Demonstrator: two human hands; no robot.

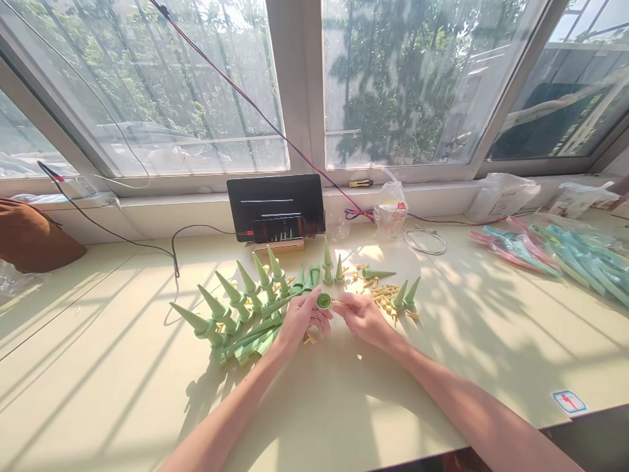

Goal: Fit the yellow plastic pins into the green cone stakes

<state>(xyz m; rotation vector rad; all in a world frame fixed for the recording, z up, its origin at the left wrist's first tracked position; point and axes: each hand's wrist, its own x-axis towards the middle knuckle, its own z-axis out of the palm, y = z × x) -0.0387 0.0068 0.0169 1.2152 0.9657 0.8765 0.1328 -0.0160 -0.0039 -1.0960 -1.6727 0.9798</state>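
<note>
My left hand (pixel 301 319) is closed round a green cone-shaped spike (pixel 323 301), its round open end turned toward me. My right hand (pixel 361 315) pinches a small yellow peg (pixel 338 302) right beside that open end. Both hands hover just above the pale table (pixel 122 367). To the left lies a fan of several assembled green spikes (pixel 230 308), points up and outward. Loose yellow pegs (pixel 381 298) are scattered to the right of my hands, with a few more upright green spikes (pixel 405 294) among them.
A tablet (pixel 275 204) with a phone (pixel 278 229) propped against it stands at the back, cables running left and right. A plastic bag (pixel 390 208) and a white cable coil (pixel 425 241) sit behind. Bagged teal and pink parts (pixel 555 255) lie far right.
</note>
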